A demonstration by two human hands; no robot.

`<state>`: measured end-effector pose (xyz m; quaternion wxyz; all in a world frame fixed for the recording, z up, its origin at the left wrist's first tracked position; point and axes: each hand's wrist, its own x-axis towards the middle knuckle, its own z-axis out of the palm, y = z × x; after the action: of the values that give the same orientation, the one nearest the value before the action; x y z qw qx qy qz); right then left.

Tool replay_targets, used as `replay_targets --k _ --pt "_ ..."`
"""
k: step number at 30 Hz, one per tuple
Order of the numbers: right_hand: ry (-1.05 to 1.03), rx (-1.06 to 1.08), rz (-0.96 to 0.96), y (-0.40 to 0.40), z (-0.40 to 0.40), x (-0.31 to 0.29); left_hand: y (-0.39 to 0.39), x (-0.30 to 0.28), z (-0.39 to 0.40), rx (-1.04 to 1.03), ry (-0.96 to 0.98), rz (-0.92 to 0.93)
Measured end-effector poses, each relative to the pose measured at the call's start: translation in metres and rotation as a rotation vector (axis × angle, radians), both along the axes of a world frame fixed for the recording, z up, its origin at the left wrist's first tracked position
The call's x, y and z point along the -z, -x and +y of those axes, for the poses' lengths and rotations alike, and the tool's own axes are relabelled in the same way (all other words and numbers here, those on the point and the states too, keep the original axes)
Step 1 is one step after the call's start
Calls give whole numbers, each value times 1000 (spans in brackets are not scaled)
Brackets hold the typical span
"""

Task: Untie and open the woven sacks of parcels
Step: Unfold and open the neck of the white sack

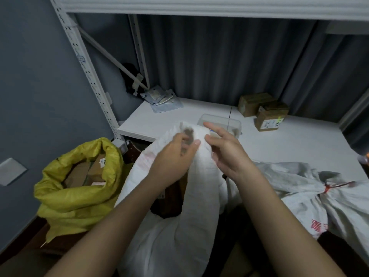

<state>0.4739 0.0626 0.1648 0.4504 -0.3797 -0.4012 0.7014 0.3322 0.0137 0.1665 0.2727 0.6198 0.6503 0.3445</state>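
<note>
White sack: the white woven sack [199, 188] stands right in front of you, between your forearms, its gathered neck raised to the front edge of the white shelf [279, 142]. A dark gap shows below your left wrist, with a brown parcel [169, 196] inside.
Neck of the sack: bunched and blurred at the top; you cannot tell from this view whether a tie is on it.
Left hand: your left hand [175, 154] has its fingers curled round the bunched fabric at the neck, thumb laid across the front.
Right hand: your right hand [225, 150] sits just beside the neck on its right side, fingers spread and loosely bent; the thumb touches the fabric, the index finger points up and clear. It grips nothing.
Yellow sack: to your left, the yellow sack [79, 192] stands with its mouth rolled open, brown cartons [87, 170] showing inside.
Tied sack: to your right, a grey-white sack [299, 188] lies on the shelf, its neck bound with a red tie [327, 187].
Shelf: a clear plastic tub [219, 121] sits just behind your hands; two cardboard boxes [263, 111] stand further back on the right; flat mail bags [161, 99] lie in the back left corner.
</note>
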Motion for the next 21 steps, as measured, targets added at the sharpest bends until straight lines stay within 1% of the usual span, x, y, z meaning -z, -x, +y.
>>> replay_targets --k 2,3,4,5,6,7,8,9,10,12,14,15,17,18,20,21 --pt "45 -77 103 7 3 -6 -5 0 1 110 71 -188" --pt "11 -83 57 10 6 -7 -6 2 4 101 78 -266" --pt "-77 -53 -84 12 7 -7 -6 4 8 56 69 -319" --pt "-214 13 -289 14 8 -4 -5 6 13 -8 50 -334" --pt "-369 119 -521 15 8 0 -4 7 17 -70 28 -317" --pt "-502 236 -711 15 7 6 -3 9 22 -134 11 -278" --pt "-597 330 -821 15 4 14 -2 10 26 -186 -7 -250" --pt "-642 379 -840 14 -1 23 -1 11 30 -216 -24 -249" --pt "-651 375 -789 13 -9 29 -2 10 33 -224 -35 -261" --pt "-602 288 -682 14 -23 40 -4 8 35 -201 -37 -256" --pt "-559 168 -671 18 -33 42 -6 2 36 -163 -10 -248" --pt "-547 118 -699 20 -35 41 -6 -1 36 -154 32 -282" --pt "-549 87 -809 24 -35 42 -6 -9 35 -123 168 -468" --pt "-557 119 -828 25 -35 41 -5 -12 33 -99 226 -587" --pt "-516 250 -766 26 -32 38 -4 -16 29 -67 258 -755" --pt "-475 319 -703 27 -33 36 -4 -17 26 -61 251 -785"
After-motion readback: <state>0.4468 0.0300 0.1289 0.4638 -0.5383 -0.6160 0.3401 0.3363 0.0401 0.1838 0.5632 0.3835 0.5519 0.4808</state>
